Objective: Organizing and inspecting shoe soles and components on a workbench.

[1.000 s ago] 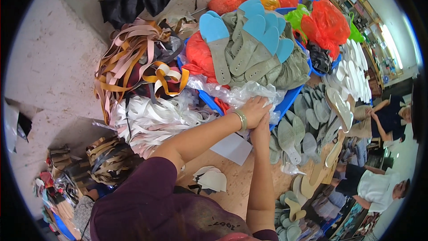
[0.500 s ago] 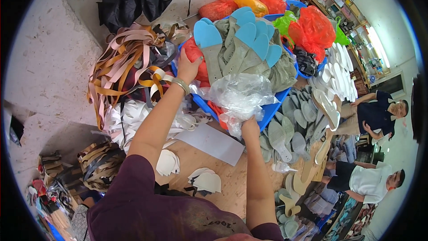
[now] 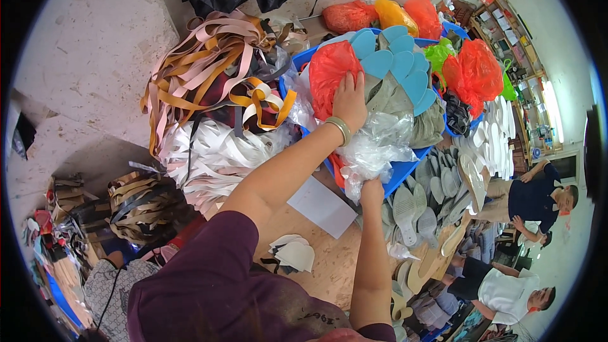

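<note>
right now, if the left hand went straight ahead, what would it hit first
The left hand would first meet the red plastic bag its fingers touch; beyond it, probably the blue-tipped grey pieces, though depth is unclear.

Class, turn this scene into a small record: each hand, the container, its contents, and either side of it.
Left hand: on a crumpled red plastic bag
Right hand: at the lower end of crumpled clear plastic
Container: blue plastic tub
Contents include: flat grey pieces with rounded blue ends
Left side: long white strips; pink and tan strips
Right side: grey shoe soles
</note>
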